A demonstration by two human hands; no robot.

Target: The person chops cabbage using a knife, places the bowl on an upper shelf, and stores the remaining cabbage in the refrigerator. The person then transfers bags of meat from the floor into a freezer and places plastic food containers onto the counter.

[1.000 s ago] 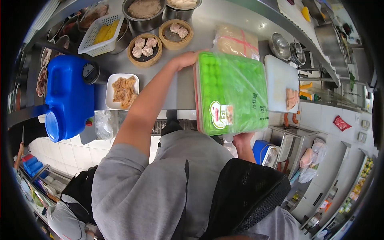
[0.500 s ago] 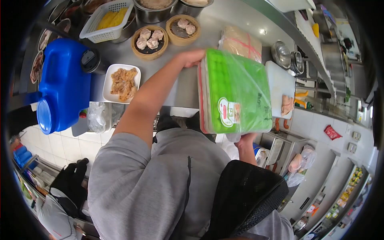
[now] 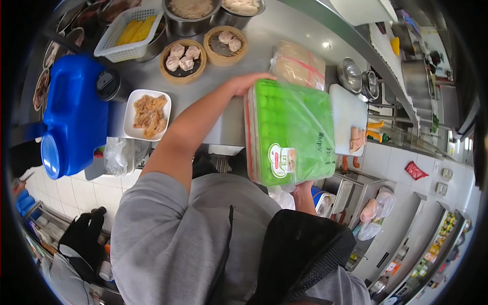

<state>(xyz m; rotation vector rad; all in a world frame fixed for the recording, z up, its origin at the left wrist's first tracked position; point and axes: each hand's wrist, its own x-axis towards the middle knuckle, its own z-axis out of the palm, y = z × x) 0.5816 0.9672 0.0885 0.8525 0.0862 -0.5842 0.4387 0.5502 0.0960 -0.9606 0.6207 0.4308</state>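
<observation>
A stack of flat plastic boxes, green on top with paler and red layers beneath, is wrapped in clear plastic. It carries a printed label and black handwriting. My left hand grips its far left corner, the fingers partly hidden behind it. Under the near edge, my right hand supports the stack, its fingers mostly hidden below. The stack is held over the counter's front edge, close to my body. Just beyond it lies a plastic-wrapped tan package. A white cutting board with a piece of meat is to its right.
Left on the steel counter are a blue jug, a white dish of meat, and bamboo steamers with dumplings. Metal bowls stand back right. Another person is at lower left.
The box stack and both hands have come slightly closer to my body, and the handwriting on top is clearer. The whole view has shifted a little. My grip looks the same.
</observation>
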